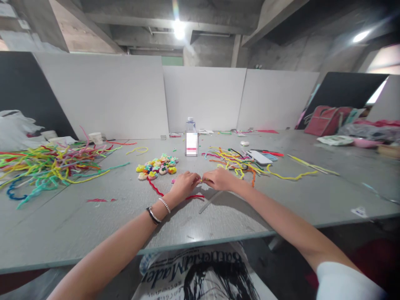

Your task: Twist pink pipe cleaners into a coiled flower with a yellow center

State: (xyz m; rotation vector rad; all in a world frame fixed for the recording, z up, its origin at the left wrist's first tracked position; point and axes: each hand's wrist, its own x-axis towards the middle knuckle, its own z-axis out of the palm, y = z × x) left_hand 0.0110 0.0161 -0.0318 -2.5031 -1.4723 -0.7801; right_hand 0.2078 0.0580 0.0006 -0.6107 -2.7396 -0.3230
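small yellowish pipe-cleaner piece [201, 180] pinched between fingertips of left hand [184, 183] and right hand [220, 179], red pipe cleaner [155, 188] just beneath, finished flowers [158, 165] beyond; likely to slip out if either pinch loosens.

Makeshift craft workshop in an unfinished concrete building: bare ceiling beams [131, 25] and ceiling lamps [179, 29] above a long grey worktable [93, 233], screened by white partition boards [103, 96] and strewn with coloured pipe cleaners [46, 166].

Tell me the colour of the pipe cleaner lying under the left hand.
Red pipe cleaner, head view.
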